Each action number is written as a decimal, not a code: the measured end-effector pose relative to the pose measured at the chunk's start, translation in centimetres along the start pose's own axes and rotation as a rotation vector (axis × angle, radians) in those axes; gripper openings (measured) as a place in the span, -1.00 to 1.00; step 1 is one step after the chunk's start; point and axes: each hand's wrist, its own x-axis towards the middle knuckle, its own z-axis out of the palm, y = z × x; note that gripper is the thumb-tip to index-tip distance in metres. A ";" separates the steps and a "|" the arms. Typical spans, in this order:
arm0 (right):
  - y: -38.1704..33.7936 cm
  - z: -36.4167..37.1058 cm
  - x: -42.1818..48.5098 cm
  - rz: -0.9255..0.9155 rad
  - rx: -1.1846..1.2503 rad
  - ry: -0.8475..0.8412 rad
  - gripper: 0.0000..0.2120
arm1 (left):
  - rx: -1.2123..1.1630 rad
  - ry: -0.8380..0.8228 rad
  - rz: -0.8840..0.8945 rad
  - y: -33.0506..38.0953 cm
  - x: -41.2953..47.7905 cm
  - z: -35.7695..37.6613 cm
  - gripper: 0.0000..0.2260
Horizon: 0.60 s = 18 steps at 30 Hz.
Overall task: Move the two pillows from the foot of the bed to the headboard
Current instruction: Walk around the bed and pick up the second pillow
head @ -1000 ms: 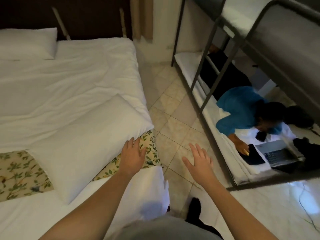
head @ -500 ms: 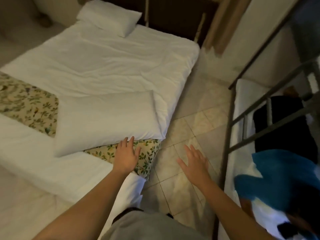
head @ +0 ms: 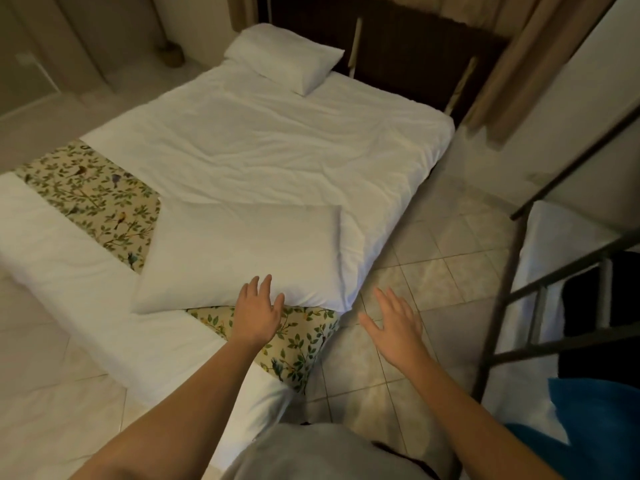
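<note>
At the foot of the bed (head: 242, 157), 1 white pillow (head: 242, 254) lies flat across a floral bed runner (head: 86, 195), near the bed's right edge. Left hand (head: 258, 313) reaches over the runner, fingers (head: 265, 285) spread and open, tips touching the pillow's near edge; grip not closed on anything. Right hand (head: 394, 323) hovers over the tiled floor (head: 433, 271) just beside the bed corner, palm open, fingers apart, holding nothing. Second white pillow (head: 287, 58) sits at the far end of the bed against the dark headboard (head: 398, 46). White duvet is rumpled between the 2 pillows. Beige curtain (head: 512, 64) hangs right of the headboard. Metal bunk frame (head: 519, 296) stands to the right, with blue fabric (head: 599, 420) at the lower right corner.
</note>
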 end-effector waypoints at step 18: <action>-0.8 -2.2 16.4 -0.273 -0.063 -0.262 -0.29 | -0.032 0.134 -0.399 2.0 5.3 -0.9 -0.42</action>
